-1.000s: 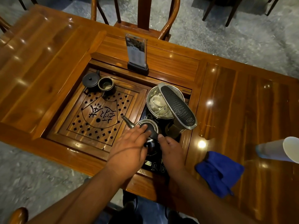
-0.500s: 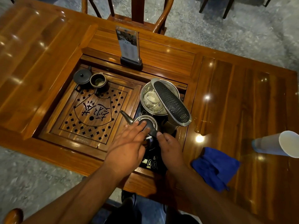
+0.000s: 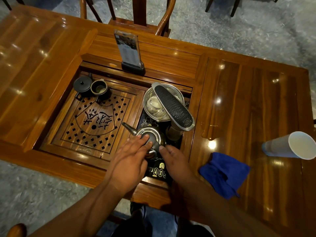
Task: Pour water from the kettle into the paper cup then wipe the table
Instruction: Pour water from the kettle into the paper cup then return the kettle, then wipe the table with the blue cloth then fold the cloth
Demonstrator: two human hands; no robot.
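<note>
The kettle [image 3: 150, 136] is seen sitting on a black stove panel [image 3: 158, 171] set down into the wooden bench [image 3: 248, 103]. Its thin spout is pointed up and to the left, toward the carved tea tray [image 3: 89, 124]. The left hand [image 3: 130, 161] is laid flat and open over the kettle, with the fingertips [image 3: 146, 136] touching the dark top; nothing is gripped by it. The right hand [image 3: 176, 159] is placed just beside the kettle on its near right side, and one fingertip is touching the dark handle. Whether the handle is really held cannot be told, because the fingers are partly hidden.

Just behind the kettle, a metal bowl [image 3: 148, 100] with small cups inside is seen, and a long dark lid [image 3: 172, 107] is propped at a slant across it. On the far left corner of the tray, a small dark teapot [image 3: 82, 83] and a dark cup [image 3: 99, 88] are stood side by side. A card stand [image 3: 130, 52] is stood upright behind the tray.

To the right, a little puddle of water [image 3: 209, 132] is seen on the shiny wood. A blue cloth [image 3: 224, 173] is left crumpled near the right hand. The paper cup [image 3: 289, 146] is stood well apart from the kettle, at the right edge of the bench.
</note>
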